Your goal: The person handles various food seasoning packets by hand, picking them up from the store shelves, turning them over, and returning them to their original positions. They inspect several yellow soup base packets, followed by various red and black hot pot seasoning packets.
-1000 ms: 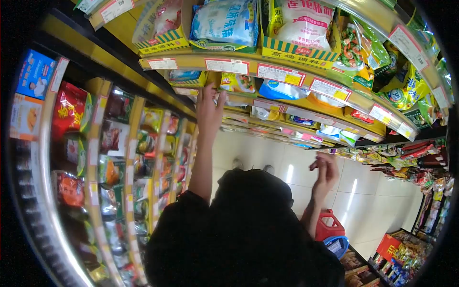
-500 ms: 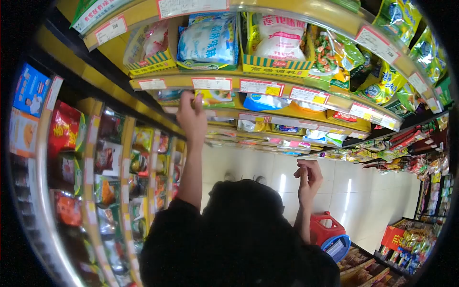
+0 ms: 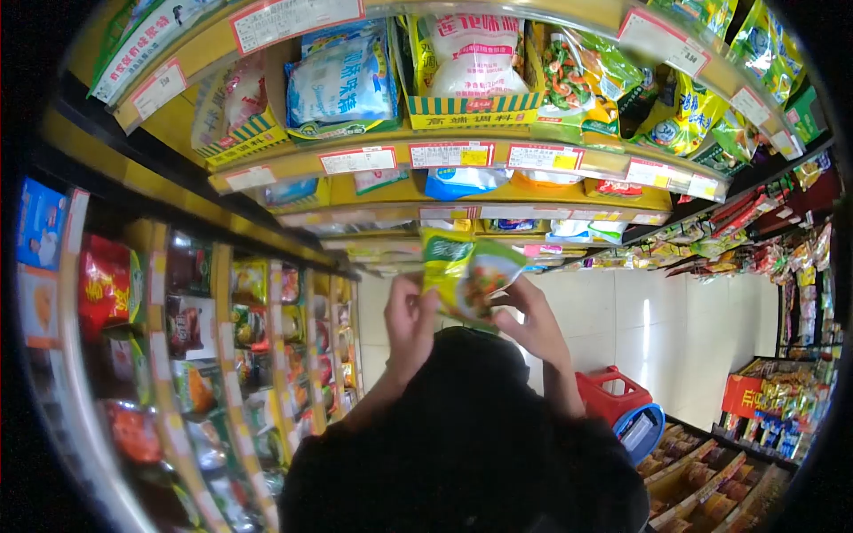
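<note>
A yellow and green seasoning packet with a food picture on its right half is held up in front of my chest, slightly blurred. My left hand grips its lower left edge, with the fingers bent. At the packet's right side, my right hand has its thumb in front and its fingers partly hidden behind the packet. Beyond the hands is a lower shelf with a blue and white bag on it. Above that, a blue bag and a white and pink bag stand in display boxes.
Price-tagged shelves of packets run along my left. A red stool with a blue tub stands on the pale tiled floor at the right. Hanging snack packs and a red-fronted display are farther right.
My left hand has drawn the yellow and green packet off the lower shelf and back toward my chest. My right hand has moved left to meet it. The view has shifted slightly.
</note>
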Tool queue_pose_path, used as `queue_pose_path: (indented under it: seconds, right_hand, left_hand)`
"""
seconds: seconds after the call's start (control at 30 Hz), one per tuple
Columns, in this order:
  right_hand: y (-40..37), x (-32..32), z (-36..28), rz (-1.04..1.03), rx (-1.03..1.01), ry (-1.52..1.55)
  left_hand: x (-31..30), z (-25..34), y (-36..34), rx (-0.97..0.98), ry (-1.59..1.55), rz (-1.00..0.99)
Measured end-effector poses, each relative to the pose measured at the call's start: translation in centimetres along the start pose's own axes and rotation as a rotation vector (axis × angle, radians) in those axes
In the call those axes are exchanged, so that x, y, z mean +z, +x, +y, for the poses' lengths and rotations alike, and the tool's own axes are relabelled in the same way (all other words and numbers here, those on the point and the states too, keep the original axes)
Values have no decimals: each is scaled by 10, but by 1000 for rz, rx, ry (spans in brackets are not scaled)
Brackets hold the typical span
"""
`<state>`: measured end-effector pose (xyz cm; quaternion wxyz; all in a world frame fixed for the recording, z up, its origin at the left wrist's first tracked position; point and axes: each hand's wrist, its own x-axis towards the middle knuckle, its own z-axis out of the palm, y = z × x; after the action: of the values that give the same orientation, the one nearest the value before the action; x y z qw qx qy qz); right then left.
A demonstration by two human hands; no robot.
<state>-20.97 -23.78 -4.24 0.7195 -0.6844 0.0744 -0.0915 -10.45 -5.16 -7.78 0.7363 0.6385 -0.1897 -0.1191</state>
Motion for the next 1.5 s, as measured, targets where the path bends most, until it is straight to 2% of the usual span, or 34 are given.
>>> queue_pose_path:
  seconds: [0.03, 0.17, 0.27, 0.3, 0.4, 0.63, 0.77, 0.93, 1.1, 1.23, 1.27, 1.3, 1.33, 1.37, 1.4, 1.47, 1.5]
  right_hand:
    - [4, 6, -13, 58, 10, -62]
    - [14, 8, -34, 302, 59, 76]
    - [7, 2, -29, 353, -11, 173]
    - [4, 2, -28, 365, -18, 200]
    - [-2, 0, -31, 404, -26, 282]
    - [-19, -10, -21, 446, 2, 427]
    - [-21, -11, -22, 518, 68, 261]
    - [-28, -22, -27, 278, 50, -57]
    - [-35, -26, -22, 191, 57, -69]
    - [-38, -33, -17, 202, 93, 56]
    - [-41, -38, -13, 188, 106, 81]
    - [-40, -40, -8, 151, 117, 112]
    - [-41, -38, -5, 191, 107, 154]
    - [-40, -41, -2, 172, 122, 208]
    - [-39, -37, -1, 197, 115, 278]
    - [-38, -35, 8, 216, 124, 282]
    - [-35, -34, 8, 199, 138, 246]
  left_hand:
    - [12, 7, 3, 31, -19, -20]
    - [29, 29, 26, 161, -9, -167]
    - [34, 49, 36, -150, -197, -286]
    - [31, 46, 39, -184, -278, -379]
    - [36, 48, 38, -278, -417, -421]
    - [43, 35, 37, -386, -474, -503]
    - [53, 38, 30, -343, -284, -490]
    - [53, 28, 20, -324, -216, -427]
    - [65, 14, 13, -187, 38, -224]
    - [71, -1, 6, -120, 32, -167]
    - [73, -10, 3, -121, -77, -168]
    - [75, -9, 0, -71, -43, -167]
    - [69, -19, -4, -124, 69, -188]
    - [74, 5, 1, -5, 45, -211]
    - [66, 6, 2, -124, 69, -305]
    - [65, 19, 1, -110, 64, -278]
    - [65, 21, 2, -15, 76, -235]
